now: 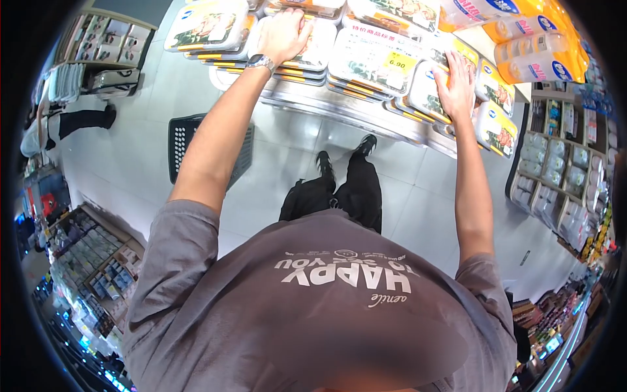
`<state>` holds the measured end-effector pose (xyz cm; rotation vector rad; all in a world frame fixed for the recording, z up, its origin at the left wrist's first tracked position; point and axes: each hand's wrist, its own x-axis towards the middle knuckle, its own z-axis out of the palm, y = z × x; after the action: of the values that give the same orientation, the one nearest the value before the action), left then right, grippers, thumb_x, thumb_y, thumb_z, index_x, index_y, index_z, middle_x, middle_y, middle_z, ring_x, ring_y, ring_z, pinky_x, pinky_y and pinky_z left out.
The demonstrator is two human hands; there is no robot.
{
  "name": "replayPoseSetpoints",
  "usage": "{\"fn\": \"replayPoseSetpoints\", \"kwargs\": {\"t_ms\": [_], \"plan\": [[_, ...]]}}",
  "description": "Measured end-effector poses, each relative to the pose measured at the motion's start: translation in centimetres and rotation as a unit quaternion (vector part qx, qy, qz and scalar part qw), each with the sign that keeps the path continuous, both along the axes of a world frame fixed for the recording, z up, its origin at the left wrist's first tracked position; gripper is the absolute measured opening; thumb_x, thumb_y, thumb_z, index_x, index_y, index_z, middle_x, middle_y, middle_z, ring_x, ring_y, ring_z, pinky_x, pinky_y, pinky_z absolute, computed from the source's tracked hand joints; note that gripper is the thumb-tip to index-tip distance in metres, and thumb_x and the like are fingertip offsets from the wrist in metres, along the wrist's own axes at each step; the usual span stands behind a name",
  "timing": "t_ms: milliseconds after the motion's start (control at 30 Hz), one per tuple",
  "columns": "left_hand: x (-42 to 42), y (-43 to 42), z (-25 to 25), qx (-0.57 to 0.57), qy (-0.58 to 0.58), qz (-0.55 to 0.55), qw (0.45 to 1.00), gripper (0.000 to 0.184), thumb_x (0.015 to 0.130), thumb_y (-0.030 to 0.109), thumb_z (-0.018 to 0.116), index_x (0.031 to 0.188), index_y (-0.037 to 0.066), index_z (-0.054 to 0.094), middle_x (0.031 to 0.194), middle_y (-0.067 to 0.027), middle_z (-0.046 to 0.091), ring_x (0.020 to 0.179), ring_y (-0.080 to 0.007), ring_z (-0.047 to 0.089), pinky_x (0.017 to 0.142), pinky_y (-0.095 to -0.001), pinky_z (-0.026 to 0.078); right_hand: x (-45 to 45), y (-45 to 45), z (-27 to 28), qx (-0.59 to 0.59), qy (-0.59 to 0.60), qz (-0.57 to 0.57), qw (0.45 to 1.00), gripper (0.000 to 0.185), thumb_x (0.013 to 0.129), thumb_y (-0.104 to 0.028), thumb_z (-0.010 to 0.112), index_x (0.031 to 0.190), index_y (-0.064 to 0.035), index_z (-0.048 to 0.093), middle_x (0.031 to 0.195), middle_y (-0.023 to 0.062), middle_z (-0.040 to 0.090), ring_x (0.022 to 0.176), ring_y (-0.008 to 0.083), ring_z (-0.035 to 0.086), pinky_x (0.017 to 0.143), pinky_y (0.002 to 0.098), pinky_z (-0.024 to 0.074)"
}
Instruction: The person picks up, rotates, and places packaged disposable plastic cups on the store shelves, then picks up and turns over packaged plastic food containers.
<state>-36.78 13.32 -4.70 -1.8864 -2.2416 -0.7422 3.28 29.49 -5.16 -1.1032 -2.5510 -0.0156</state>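
My left hand (284,36), with a watch (261,62) on its wrist, lies flat on a stack of shallow, rectangular packs (318,49) with food pictures and orange edges. My right hand (457,88) rests with stretched fingers, its thumb apart, along a leaning row of similar packs (428,91). Between my hands, a sign with a yellow 6.90 price label (397,63) lies on another stack. Further packs with yellow labels (496,130) lie just right of my right hand. The undersides of both hands are hidden.
A dark shopping basket (179,150) stands on the floor by my left arm. Orange-wrapped multipacks (535,52) sit at the display's right end. Stocked shelves (555,157) stand to the right and left. Another person's dark-trousered leg (81,123) shows at the far left.
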Motion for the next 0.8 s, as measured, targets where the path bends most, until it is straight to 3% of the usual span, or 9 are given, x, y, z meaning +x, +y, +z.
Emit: {"fn": "replayPoseSetpoints", "kwargs": {"t_ms": [100, 200, 300, 633, 733, 800], "plan": [[-0.2, 0.3, -0.5, 0.027, 0.005, -0.01, 1.0, 0.043, 0.097, 0.044, 0.054, 0.077, 0.006, 0.055, 0.077, -0.0125, 0.06, 0.079, -0.032, 0.061, 0.073, -0.0445, 0.047, 0.0, -0.1, 0.3, 0.001, 0.0, -0.002, 1.0, 0.062, 0.094, -0.046, 0.053, 0.145, -0.0123, 0.044, 0.154, 0.0105, 0.041, 0.146, 0.0262, 0.031, 0.121, 0.0442, 0.015], [0.0, 0.2, 0.1, -0.027, -0.001, 0.005, 1.0, 0.039, 0.095, 0.041, 0.053, 0.081, 0.005, 0.057, 0.084, -0.014, 0.062, 0.085, -0.0326, 0.062, 0.078, -0.0454, 0.048, 0.0, -0.1, 0.3, -0.005, 0.019, -0.003, 1.0, 0.062, 0.094, -0.047, 0.053, 0.145, -0.0126, 0.045, 0.153, 0.0099, 0.042, 0.145, 0.0252, 0.032, 0.121, 0.0449, 0.0157], [-0.2, 0.4, -0.3, -0.009, 0.007, -0.003, 1.0, 0.045, 0.096, 0.045, 0.055, 0.076, 0.005, 0.055, 0.079, -0.0133, 0.06, 0.08, -0.0324, 0.061, 0.075, -0.0445, 0.046, 0.1, 0.1, -0.2, 0.008, 0.031, -0.002, 0.999, 0.063, 0.093, -0.048, 0.054, 0.144, -0.0129, 0.046, 0.151, 0.01, 0.044, 0.144, 0.0256, 0.035, 0.12, 0.0458, 0.0164], [-0.1, 0.6, -0.2, -0.038, 0.011, -0.006, 0.999, 0.041, 0.095, 0.042, 0.055, 0.077, 0.005, 0.057, 0.081, -0.0152, 0.061, 0.083, -0.0338, 0.06, 0.077, -0.0455, 0.047, 0.4, 0.3, -0.8, 0.029, 0.074, 0.002, 0.997, 0.061, 0.095, -0.047, 0.055, 0.146, -0.0149, 0.045, 0.153, 0.0075, 0.043, 0.144, 0.0242, 0.035, 0.12, 0.0459, 0.0186], [0.2, 0.6, 0.1, -0.053, 0.012, -0.001, 0.999, 0.041, 0.095, 0.043, 0.055, 0.077, 0.005, 0.056, 0.081, -0.0149, 0.061, 0.082, -0.034, 0.06, 0.076, -0.0455, 0.047, 0.2, -1.8, 3.4, -0.029, 0.067, -0.015, 0.997, 0.066, 0.085, -0.032, 0.071, 0.14, -0.0035, 0.048, 0.14, 0.0207, 0.053, 0.139, 0.0324, 0.041, 0.117, 0.0469, 0.0272], [0.2, 0.6, 0.1, -0.046, 0.023, -0.002, 0.999, 0.041, 0.095, 0.042, 0.055, 0.077, 0.005, 0.056, 0.08, -0.0149, 0.061, 0.081, -0.0343, 0.06, 0.076, -0.0454, 0.047, 0.0, -1.9, 3.2, -0.046, 0.111, -0.017, 0.993, 0.063, 0.084, -0.037, 0.067, 0.136, -0.0042, 0.053, 0.142, 0.0174, 0.052, 0.137, 0.0368, 0.041, 0.116, 0.048, 0.0276]]}}
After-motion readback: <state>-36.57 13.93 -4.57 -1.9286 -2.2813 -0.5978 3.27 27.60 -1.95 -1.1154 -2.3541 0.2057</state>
